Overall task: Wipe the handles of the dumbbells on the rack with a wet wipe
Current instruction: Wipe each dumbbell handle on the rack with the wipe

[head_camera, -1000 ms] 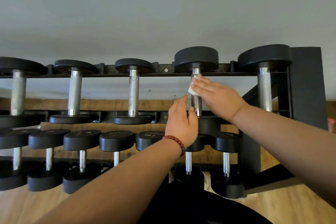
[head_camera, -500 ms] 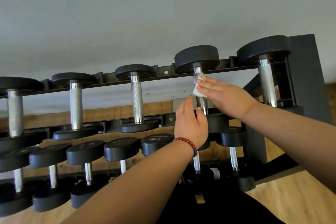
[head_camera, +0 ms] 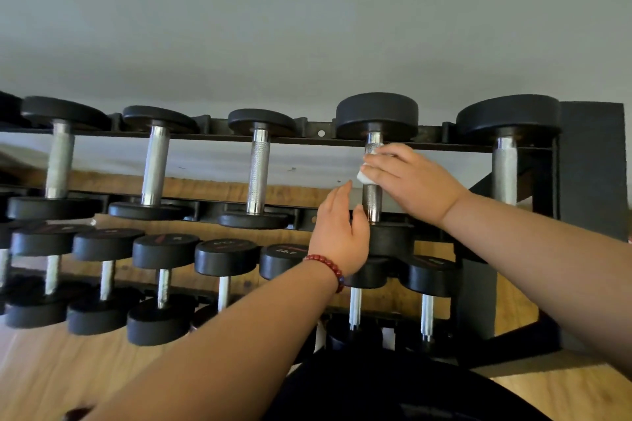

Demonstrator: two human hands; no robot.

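Right hand (head_camera: 410,181) is on the job: fingers curled across the top part of the steel handle (head_camera: 372,198), pressing a white wet wipe (head_camera: 363,175) against it, and a corner of the wipe peeks out at the fingertips, at nine o'clock of the hand. That handle belongs to the fourth dumbbell (head_camera: 376,114) of the upper row, counting from the left, and the bar runs from twelve to six o'clock between its two black heads. Left hand (head_camera: 338,236) sits at seven o'clock of the right one, loose and holding nothing, fingers straight and pointing to twelve, thumb spread toward the bottom end of the handle; whether it touches the steel or the near head, I cannot tell. A red bead bracelet (head_camera: 328,267) rings that wrist. Moving outward, the black rack (head_camera: 321,133) carries more dumbbells either side: a big one (head_camera: 504,167) at three o'clock by the rack's end post, and three more (head_camera: 258,174) lined up toward nine o'clock, all with their bars lying the same way. At six o'clock a lower row of smaller dumbbells (head_camera: 225,258) shows round black heads, one marked 22.5. Wooden floor (head_camera: 51,369) lies below at seven o'clock, and a plain grey wall (head_camera: 307,10) fills everything at twelve.
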